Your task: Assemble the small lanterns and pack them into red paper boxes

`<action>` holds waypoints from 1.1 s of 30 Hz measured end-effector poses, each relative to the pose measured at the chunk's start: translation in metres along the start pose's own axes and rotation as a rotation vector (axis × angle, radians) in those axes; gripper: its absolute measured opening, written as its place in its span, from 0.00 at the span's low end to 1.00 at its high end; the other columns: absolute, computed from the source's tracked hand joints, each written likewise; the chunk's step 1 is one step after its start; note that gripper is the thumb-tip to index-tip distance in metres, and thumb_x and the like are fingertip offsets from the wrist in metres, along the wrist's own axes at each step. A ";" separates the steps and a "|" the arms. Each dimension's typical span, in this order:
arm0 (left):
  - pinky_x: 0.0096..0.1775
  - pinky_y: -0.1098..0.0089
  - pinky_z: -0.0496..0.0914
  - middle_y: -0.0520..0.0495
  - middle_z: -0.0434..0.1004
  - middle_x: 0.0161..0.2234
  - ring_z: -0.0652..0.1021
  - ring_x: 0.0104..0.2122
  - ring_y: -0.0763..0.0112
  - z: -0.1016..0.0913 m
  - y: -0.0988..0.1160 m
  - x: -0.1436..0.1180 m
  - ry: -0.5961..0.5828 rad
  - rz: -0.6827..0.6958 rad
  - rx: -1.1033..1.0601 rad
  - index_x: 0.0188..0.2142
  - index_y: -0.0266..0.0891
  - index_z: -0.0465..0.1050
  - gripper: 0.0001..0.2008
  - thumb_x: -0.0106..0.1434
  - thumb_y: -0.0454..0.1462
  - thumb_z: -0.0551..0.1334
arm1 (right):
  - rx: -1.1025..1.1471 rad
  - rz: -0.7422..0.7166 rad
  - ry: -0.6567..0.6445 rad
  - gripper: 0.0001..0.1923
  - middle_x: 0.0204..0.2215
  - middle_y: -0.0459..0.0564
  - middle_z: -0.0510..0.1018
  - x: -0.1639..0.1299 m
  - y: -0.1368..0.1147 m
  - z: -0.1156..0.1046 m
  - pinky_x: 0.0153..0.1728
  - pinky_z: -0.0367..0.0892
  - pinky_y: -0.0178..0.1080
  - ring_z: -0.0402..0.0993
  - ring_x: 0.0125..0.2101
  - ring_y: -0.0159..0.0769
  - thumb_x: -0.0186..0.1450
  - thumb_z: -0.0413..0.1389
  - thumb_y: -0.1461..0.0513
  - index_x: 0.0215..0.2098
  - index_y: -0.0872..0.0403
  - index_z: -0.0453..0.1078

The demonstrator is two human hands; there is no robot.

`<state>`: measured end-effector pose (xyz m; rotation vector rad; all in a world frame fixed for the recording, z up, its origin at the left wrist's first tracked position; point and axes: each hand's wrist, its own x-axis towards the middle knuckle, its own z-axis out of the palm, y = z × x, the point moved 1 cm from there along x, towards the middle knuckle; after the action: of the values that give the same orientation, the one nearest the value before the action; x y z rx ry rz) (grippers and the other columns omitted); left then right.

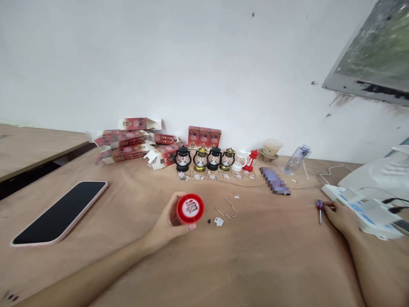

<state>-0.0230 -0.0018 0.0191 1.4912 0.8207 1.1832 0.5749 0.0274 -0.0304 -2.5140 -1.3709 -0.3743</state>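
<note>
My left hand [174, 219] is wrapped round a red lantern [190, 208]. Its round base, with a pale printed label in the middle, faces me, and the rest of its body is hidden. On the table just right of it are a bent wire handle [234, 212], a small white plastic piece [219, 221] and a tiny black part [209, 221]. Far to the right, the fingertips of my right hand [340, 215] are closed at the handle of a small screwdriver [320, 206], whose shaft points toward me.
Several small lanterns [200, 161] stand in a row at the back, small bagged parts [212, 175] before them. Red boxes [128, 140] are piled behind left. A phone [60, 213] lies left, another phone [275, 181] back right, near a bottle [297, 158] and a power strip [361, 213].
</note>
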 end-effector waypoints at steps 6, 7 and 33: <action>0.37 0.72 0.70 0.49 0.71 0.40 0.74 0.39 0.66 0.000 0.002 0.000 0.007 -0.004 0.015 0.42 0.42 0.62 0.26 0.47 0.42 0.71 | 0.004 0.034 -0.058 0.17 0.38 0.56 0.77 -0.003 -0.003 -0.004 0.40 0.68 0.45 0.74 0.41 0.50 0.61 0.46 0.57 0.40 0.53 0.74; 0.37 0.72 0.70 0.49 0.71 0.40 0.74 0.39 0.66 0.000 0.003 0.000 0.014 -0.004 0.019 0.42 0.42 0.62 0.26 0.46 0.42 0.71 | 0.005 0.038 -0.061 0.17 0.38 0.57 0.77 -0.003 -0.004 -0.005 0.40 0.68 0.45 0.74 0.41 0.51 0.61 0.46 0.56 0.40 0.54 0.74; 0.37 0.69 0.74 0.45 0.73 0.42 0.75 0.40 0.61 -0.005 0.001 0.000 0.093 -0.020 0.017 0.45 0.40 0.65 0.27 0.49 0.46 0.70 | 0.782 0.212 0.228 0.26 0.46 0.55 0.66 -0.023 -0.012 -0.042 0.38 0.73 0.51 0.72 0.43 0.43 0.62 0.43 0.58 0.57 0.46 0.39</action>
<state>-0.0281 -0.0008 0.0200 1.4468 0.9086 1.2408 0.5487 0.0012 0.0026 -1.8657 -0.9052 -0.0508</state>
